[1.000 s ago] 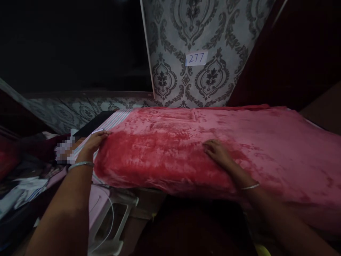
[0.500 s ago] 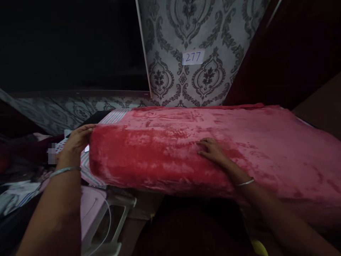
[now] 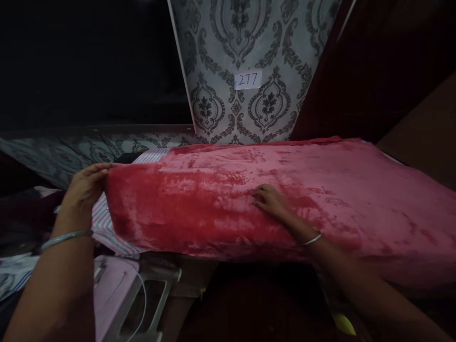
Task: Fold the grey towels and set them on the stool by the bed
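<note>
A red, plush blanket (image 3: 199,209) lies spread over a long raised surface, its pile showing lighter and darker patches. At its left end, my left hand (image 3: 87,185) is closed in a pinch on the blanket's far left corner, holding that edge slightly raised. My right hand (image 3: 270,202) rests on the middle of the blanket, fingers loosely curved and the thumb apart from them. Beneath the blanket, a striped cloth (image 3: 107,221) sticks out on the left side. Each wrist wears a bangle.
A large dark screen (image 3: 89,66) hangs at the back left. Patterned wallpaper (image 3: 238,28) carries a paper label (image 3: 248,80) reading 277. Below the blanket's left end stand a pink-topped stool (image 3: 114,285) and a white cable (image 3: 144,294). Clothes (image 3: 17,270) are heaped at far left.
My left hand has moved left with the blanket corner, and the blanket's left end is drawn out flatter. My right hand stays on the blanket; the view has shifted slightly.
</note>
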Demonstrator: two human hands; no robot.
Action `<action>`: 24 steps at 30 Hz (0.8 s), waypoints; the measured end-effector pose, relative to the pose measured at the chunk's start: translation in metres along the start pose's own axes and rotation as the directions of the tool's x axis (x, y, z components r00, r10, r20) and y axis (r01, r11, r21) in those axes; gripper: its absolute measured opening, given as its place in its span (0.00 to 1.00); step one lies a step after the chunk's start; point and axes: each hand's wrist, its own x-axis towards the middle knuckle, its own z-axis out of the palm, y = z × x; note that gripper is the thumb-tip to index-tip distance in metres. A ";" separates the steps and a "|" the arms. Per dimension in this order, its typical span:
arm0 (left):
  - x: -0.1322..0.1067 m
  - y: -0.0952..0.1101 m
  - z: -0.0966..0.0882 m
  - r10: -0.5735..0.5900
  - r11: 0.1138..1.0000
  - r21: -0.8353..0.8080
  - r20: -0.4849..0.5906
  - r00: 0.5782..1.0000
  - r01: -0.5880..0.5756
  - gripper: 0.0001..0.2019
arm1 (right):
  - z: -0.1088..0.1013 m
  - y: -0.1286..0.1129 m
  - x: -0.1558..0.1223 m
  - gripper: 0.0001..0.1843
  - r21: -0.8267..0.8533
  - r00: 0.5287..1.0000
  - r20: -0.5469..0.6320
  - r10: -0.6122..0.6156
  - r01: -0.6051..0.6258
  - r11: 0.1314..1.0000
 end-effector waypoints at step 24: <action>0.002 -0.009 0.000 0.020 0.984 0.174 0.052 0.998 -0.029 0.13 | -0.001 -0.027 -0.001 0.09 0.042 0.943 -0.272 0.192 -0.188 0.981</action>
